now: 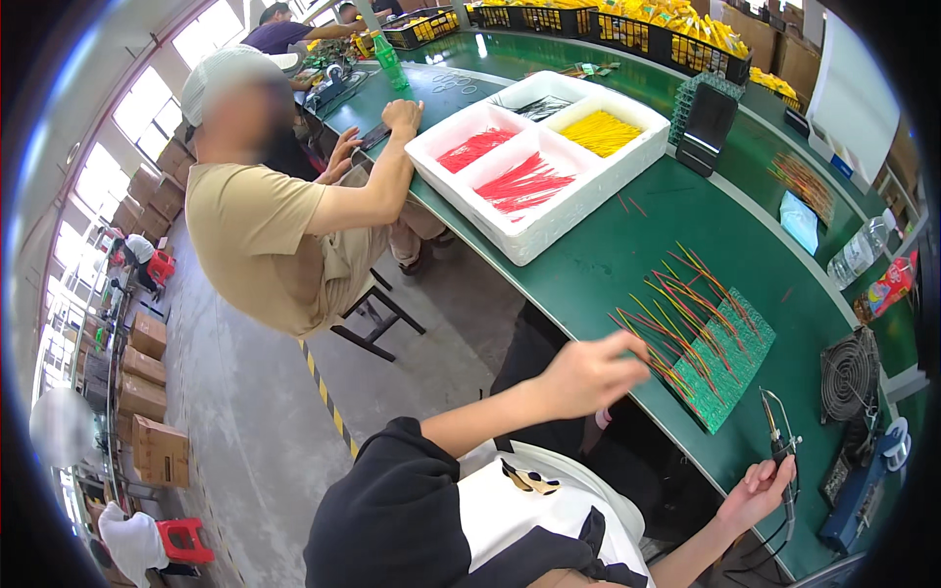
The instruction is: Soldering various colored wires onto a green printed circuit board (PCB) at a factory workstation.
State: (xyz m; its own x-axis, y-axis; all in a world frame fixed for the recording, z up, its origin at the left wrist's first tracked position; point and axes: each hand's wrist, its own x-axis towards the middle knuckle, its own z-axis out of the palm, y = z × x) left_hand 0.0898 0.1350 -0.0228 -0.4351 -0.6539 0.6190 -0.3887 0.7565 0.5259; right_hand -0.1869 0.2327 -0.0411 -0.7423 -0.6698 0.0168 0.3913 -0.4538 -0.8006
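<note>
My left hand (594, 378) is raised at the table's edge, its fingers curled together beside the loose ends of red and yellow-green wires (676, 304). Whatever those fingers may hold is too small to make out. The wires run in rows across a green circuit board panel (730, 392) lying on the table. At the lower right, my right hand (755, 495) grips a soldering iron (781, 446) with a curved metal guide at its tip. The iron points up and away, apart from the panel.
A white foam tray (534, 240) holds red, yellow and dark wires in compartments. Right of the panel are a round fan (849, 372), a solder spool (894, 446) and a blue device (853, 514). A plastic bottle (858, 250) lies beyond. Another person (265, 235) sits at the left.
</note>
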